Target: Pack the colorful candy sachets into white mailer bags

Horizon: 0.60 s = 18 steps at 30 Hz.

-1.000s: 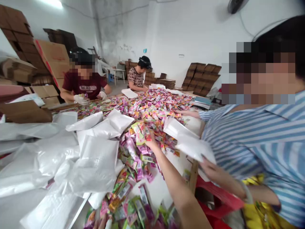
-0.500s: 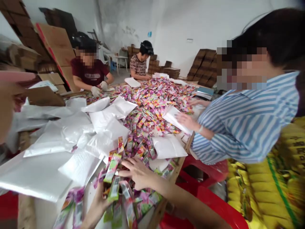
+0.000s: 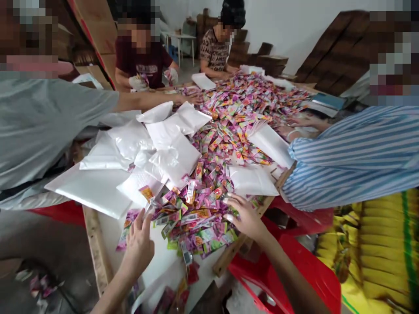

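Note:
My left hand [image 3: 139,244] lies open at the near left of the table, fingers stretched toward a heap of small colourful sachets [image 3: 196,213]. On the heap's right side my right hand [image 3: 244,216] rests open with its fingers spread flat on the packets. Neither hand holds anything. White padded mailer bags [image 3: 166,148] are piled just behind the heap, and one flat bag [image 3: 252,181] lies beside my right hand.
Sachets cover the long table [image 3: 94,244] toward the far end. A person in a striped shirt [image 3: 353,152] leans in on the right, a person in grey [image 3: 42,131] reaches across from the left, two more work opposite. Red plastic stools [image 3: 304,279] stand below; cardboard stacks line the walls.
The view has tilted down and nearer to the table's end. My hands have drawn a heap of sachets toward me and spread apart. A grey-shirted person has come into view on the left.

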Tool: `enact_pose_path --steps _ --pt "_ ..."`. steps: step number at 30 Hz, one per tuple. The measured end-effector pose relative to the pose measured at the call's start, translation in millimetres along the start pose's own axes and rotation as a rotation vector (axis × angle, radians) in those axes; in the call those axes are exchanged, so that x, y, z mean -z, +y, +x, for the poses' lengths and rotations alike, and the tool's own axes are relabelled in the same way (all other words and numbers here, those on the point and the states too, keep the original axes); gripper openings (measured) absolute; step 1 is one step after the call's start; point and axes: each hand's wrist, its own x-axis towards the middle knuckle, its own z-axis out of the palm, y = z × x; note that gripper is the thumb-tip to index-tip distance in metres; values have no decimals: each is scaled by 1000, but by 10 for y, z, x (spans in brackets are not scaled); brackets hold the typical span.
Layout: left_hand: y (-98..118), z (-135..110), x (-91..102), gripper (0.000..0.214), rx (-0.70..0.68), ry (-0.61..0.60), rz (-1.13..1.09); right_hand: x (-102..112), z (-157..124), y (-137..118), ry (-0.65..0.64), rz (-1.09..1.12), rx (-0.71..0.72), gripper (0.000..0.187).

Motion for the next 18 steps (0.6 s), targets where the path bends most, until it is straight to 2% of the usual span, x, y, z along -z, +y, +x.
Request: enact_pose_path --steps 2,4,6,7,9,11,15,18 --pt "-1 -375 53 68 -113 -90 89 -87 -221 -129 -48 -28 -12 57" --pt "15 -757 6 78 -195 -205 155 -266 -425 -321 -169 -69 20 79" --pt "56 -998 -125 91 -210 -308 210 -477 -533 -485 -272 -118 48 89" --pt "93 -1028 -207 96 -206 -352 232 -569 -530 -532 -289 -148 50 87" --pt "214 -899 -370 108 -189 -406 259 -691 -395 -531 -262 -224 40 74" --pt "397 -585 -505 117 -186 -395 255 -723 -127 -424 -203 -290 29 63" --pt "780 83 -591 79 -129 -230 220 -581 419 -170 -141 -339 -54 68" --pt "857 242 -437 53 -139 -243 164 -317 530 -106 -201 -273 -51 71"
